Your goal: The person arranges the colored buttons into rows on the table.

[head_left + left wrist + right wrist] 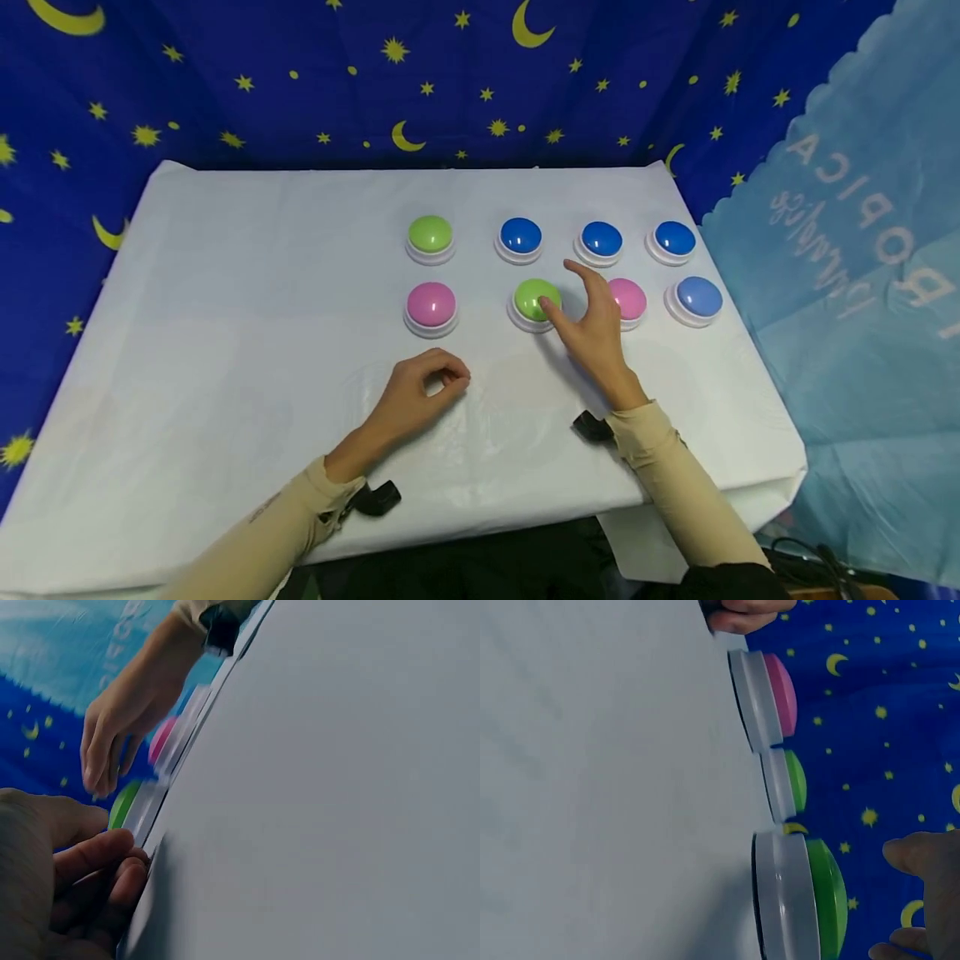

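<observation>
Dome-topped push buttons on white bases stand in two rows on a white-covered table. My right hand [596, 337] hovers over the front green button [531, 296], thumb and forefinger spread. In the right wrist view, a gap separates the thumb [907, 855] from that button's green dome [829, 900]. The hand partly hides a pink button [630, 297] beside it. My left hand [420, 392] rests low over the table, in front of the left pink button [431, 305]. Its fingers are loosely curled, thumb and forefinger close together, with nothing held.
Along the back row are a green button [431, 234] and three blue buttons, the leftmost [521, 236] nearest the green one. A lighter blue button [699, 297] ends the front row at right. Behind hangs a starry blue cloth [285, 117]; a light blue sheet [862, 350] hangs at right.
</observation>
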Demonstrator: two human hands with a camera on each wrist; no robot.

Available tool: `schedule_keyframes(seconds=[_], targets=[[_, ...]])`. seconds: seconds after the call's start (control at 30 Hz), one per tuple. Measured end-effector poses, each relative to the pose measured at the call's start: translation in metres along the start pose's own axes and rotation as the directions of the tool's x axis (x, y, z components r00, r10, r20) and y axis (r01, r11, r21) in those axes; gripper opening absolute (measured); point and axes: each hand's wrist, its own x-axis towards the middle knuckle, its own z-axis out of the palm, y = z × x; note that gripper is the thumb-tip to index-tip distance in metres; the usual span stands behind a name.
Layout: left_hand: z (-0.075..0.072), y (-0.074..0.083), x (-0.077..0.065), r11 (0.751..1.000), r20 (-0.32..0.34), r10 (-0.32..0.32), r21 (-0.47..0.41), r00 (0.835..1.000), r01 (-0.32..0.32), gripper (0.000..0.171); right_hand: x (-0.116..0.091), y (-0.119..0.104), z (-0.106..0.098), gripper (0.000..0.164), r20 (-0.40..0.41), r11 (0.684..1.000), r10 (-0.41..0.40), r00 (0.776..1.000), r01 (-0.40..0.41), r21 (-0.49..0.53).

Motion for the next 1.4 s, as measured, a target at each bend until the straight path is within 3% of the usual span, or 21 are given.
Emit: schedule_keyframes(seconds=[0.1, 0.23, 0.37, 0.47, 0.63, 0.77, 0.9, 1.0, 1.1, 1.27, 1.4], targets=[[-0.023, -0.007, -0.005, 0.999, -0.032, -0.051, -0.015, 0.998, 0.050, 0.007, 0.005, -0.008, 0.011, 0.065, 0.052, 1.000, -0.011, 0.999, 0.010, 0.016], [-0.053, -0.018, 0.001, 0.992, -0.108, -0.125, 0.003, 0.986, 0.127, 0.009, 0.013, -0.025, 0.028, 0.065, 0.107, 0.997, -0.073, 0.992, 0.069, 0.041], [-0.082, -0.034, 0.021, 0.978, -0.221, -0.188, 0.048, 0.957, 0.204, 0.010, 0.030, -0.047, 0.046, 0.065, 0.221, 0.996, -0.086, 0.971, 0.080, 0.035], [-0.098, -0.049, 0.042, 0.968, -0.290, -0.208, 0.074, 0.934, 0.239, 0.013, 0.049, -0.058, 0.060, 0.065, 0.332, 0.999, -0.038, 0.942, 0.041, -0.002], [-0.112, -0.071, 0.082, 0.956, -0.353, -0.169, 0.167, 0.920, 0.239, 0.012, 0.088, -0.073, 0.088, 0.069, 0.473, 0.994, 0.110, 0.874, -0.092, -0.061], [-0.114, -0.084, 0.113, 0.946, -0.344, -0.133, 0.237, 0.930, 0.223, 0.027, 0.109, -0.082, 0.115, 0.076, 0.517, 0.973, 0.229, 0.825, -0.189, -0.130], [-0.111, -0.090, 0.134, 0.919, -0.281, -0.163, 0.307, 0.946, 0.249, 0.054, 0.112, -0.085, 0.132, 0.078, 0.518, 0.954, 0.299, 0.801, -0.255, -0.156], [-0.110, -0.090, 0.138, 0.894, -0.214, -0.205, 0.355, 0.955, 0.271, 0.065, 0.108, -0.085, 0.137, 0.077, 0.501, 0.948, 0.317, 0.805, -0.280, -0.150], [-0.109, -0.088, 0.138, 0.884, -0.174, -0.231, 0.374, 0.957, 0.281, 0.066, 0.103, -0.082, 0.138, 0.077, 0.475, 0.951, 0.310, 0.824, -0.273, -0.147], [-0.110, -0.084, 0.134, 0.887, -0.168, -0.237, 0.363, 0.957, 0.284, 0.065, 0.096, -0.077, 0.142, 0.082, 0.440, 0.965, 0.261, 0.859, -0.245, -0.094], [-0.114, -0.081, 0.129, 0.895, -0.161, -0.233, 0.349, 0.959, 0.277, 0.064, 0.090, -0.076, 0.148, 0.082, 0.431, 0.969, 0.246, 0.868, -0.233, -0.082]])
